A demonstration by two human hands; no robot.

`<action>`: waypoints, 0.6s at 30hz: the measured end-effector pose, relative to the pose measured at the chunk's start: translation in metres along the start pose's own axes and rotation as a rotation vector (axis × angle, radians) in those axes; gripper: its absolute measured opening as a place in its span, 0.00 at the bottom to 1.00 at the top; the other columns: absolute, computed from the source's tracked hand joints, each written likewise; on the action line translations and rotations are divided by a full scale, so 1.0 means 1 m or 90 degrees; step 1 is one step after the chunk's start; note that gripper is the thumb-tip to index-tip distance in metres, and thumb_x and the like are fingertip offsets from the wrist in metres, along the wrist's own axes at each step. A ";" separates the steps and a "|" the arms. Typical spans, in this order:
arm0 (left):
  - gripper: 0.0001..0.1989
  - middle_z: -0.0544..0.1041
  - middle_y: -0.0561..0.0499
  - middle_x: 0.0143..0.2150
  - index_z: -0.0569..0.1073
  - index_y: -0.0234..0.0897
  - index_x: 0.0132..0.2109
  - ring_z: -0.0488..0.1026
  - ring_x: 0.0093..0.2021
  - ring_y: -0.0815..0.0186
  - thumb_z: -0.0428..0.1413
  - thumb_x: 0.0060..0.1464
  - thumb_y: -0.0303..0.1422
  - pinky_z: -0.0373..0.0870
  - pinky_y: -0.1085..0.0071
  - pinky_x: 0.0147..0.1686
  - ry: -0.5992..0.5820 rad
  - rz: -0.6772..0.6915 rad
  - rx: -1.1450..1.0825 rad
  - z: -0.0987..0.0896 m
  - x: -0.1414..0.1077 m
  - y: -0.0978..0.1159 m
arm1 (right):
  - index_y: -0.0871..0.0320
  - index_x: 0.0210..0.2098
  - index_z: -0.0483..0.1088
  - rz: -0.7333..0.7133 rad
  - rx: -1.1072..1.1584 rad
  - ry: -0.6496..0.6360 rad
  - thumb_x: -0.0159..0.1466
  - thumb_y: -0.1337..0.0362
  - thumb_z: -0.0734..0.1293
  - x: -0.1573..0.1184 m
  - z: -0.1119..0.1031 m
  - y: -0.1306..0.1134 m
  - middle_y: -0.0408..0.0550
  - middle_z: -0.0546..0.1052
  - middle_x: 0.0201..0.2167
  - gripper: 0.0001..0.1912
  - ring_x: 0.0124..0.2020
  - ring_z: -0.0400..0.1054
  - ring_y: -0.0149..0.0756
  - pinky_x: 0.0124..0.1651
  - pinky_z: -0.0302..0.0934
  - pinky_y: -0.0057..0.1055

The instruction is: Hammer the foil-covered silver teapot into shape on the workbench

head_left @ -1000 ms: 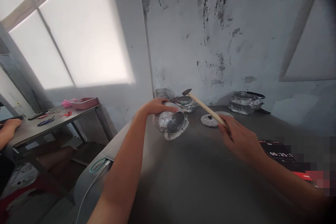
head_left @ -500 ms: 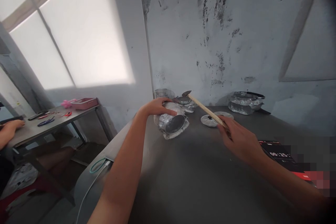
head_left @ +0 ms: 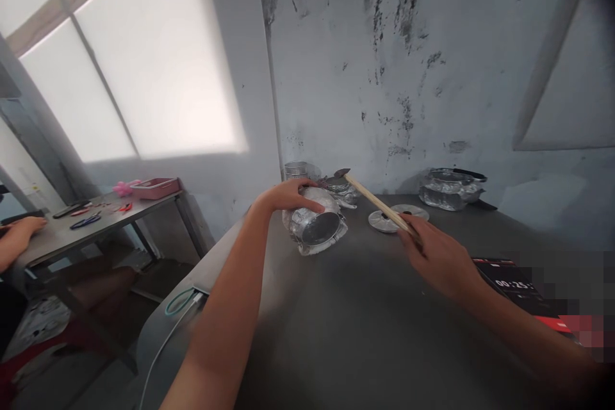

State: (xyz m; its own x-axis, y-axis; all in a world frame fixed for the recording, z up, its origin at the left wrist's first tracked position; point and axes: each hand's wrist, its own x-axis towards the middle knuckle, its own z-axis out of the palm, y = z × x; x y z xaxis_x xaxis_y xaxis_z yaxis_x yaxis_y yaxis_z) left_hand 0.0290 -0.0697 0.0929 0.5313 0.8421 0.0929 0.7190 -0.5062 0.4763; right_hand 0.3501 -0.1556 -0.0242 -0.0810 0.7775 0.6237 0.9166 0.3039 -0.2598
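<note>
My left hand (head_left: 292,195) grips the top of a dented silvery metal pot (head_left: 312,240), thumb and fingers spread round its curved wall. The pot lies tilted on the grey table, its round mouth facing me. In my right hand (head_left: 435,248) is a hammer (head_left: 372,197), with my fingers closed round the lower end of its wooden handle. The dark hammer head is raised behind and to the right of the pot, apart from it in the view. Two round metal lids (head_left: 381,223) lie beyond the handle.
Another metal pot with a dark handle (head_left: 446,192) stands at the back right. Behind my left hand are more metal vessels (head_left: 295,170). A dark timer screen (head_left: 516,285) lies right, a white cable (head_left: 161,352) left. Another person's hand (head_left: 24,234) rests at a side table with a pink basket (head_left: 156,189).
</note>
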 end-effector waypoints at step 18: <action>0.42 0.63 0.47 0.66 0.64 0.49 0.64 0.66 0.59 0.46 0.62 0.45 0.58 0.70 0.61 0.50 -0.001 -0.003 -0.012 -0.001 -0.004 0.007 | 0.52 0.26 0.62 0.152 0.220 -0.089 0.67 0.48 0.55 0.010 0.003 0.007 0.42 0.68 0.19 0.19 0.20 0.64 0.36 0.25 0.54 0.31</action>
State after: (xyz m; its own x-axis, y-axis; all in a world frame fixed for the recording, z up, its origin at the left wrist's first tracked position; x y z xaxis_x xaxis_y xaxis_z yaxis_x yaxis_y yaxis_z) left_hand 0.0312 -0.0763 0.0962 0.5285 0.8443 0.0884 0.7130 -0.4980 0.4936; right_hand 0.3544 -0.1441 -0.0222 0.0432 0.9076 0.4176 0.7337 0.2549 -0.6299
